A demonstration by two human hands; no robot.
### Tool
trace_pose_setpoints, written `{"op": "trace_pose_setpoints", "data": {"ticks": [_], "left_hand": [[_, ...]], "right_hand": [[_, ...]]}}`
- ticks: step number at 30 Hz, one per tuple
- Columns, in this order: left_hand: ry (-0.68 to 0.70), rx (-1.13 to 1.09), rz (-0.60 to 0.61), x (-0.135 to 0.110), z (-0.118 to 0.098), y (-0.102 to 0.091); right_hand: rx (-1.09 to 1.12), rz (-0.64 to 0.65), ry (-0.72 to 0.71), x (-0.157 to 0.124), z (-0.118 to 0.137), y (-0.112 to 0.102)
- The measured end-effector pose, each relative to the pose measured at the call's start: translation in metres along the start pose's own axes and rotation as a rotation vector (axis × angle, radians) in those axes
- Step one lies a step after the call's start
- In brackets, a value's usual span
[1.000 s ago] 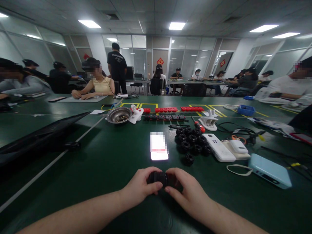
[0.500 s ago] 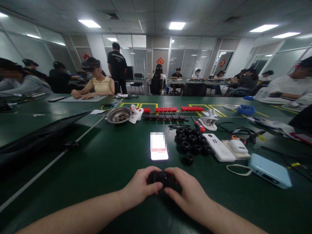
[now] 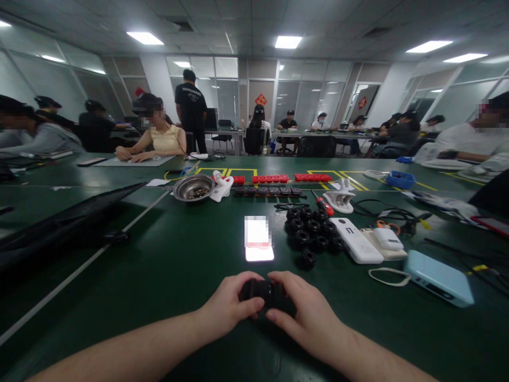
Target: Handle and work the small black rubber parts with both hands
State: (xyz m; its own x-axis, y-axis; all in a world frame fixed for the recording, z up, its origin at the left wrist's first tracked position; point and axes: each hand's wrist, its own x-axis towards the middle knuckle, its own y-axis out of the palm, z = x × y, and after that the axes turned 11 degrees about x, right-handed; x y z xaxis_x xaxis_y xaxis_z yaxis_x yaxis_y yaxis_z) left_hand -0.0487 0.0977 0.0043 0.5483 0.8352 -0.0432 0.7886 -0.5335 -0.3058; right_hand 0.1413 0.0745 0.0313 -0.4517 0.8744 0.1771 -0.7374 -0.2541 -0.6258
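Head view, near centre of green table (image 3: 167, 265): small black cylindrical part (image 3: 260, 291), gripped between both hands just above the surface. Left hand (image 3: 230, 305) clasps its left end, thumb along the near side; right hand (image 3: 306, 313) clasps its right end, fingers curled over. Just beyond: lit phone (image 3: 259, 239). Far right of that: cluster of black rings (image 3: 314, 229), white case (image 3: 357, 240), pale blue box (image 3: 439, 277).

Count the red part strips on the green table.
3 red strips, in a row at the far side: a short one by the white clip, a middle one, a right one. More may be hidden.
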Motion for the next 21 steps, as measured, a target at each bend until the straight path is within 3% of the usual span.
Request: {"op": "trace_pose_setpoints", "data": {"ticks": [5, 13, 17, 21], "left_hand": [[0.011, 0.175, -0.053, -0.0029, -0.0073, -0.0006], [-0.036, -0.015, -0.012, 0.0017, -0.0003, 0.0021], [-0.003, 0.099, -0.04, -0.0007, -0.0059, 0.0005], [0.026, 0.228, -0.017, -0.0012, -0.0038, -0.0001]], "right_hand": [[-0.008, 0.03, 0.134, 0.002, -0.0011, 0.0007], [0.028, 0.05, 0.022, 0.0011, -0.0007, -0.0015], [-0.078, -0.001, 0.065, -0.0003, 0.0009, -0.0028], [-0.154, 0.039, 0.062, 0.0002, -0.0001, 0.0002]]}}
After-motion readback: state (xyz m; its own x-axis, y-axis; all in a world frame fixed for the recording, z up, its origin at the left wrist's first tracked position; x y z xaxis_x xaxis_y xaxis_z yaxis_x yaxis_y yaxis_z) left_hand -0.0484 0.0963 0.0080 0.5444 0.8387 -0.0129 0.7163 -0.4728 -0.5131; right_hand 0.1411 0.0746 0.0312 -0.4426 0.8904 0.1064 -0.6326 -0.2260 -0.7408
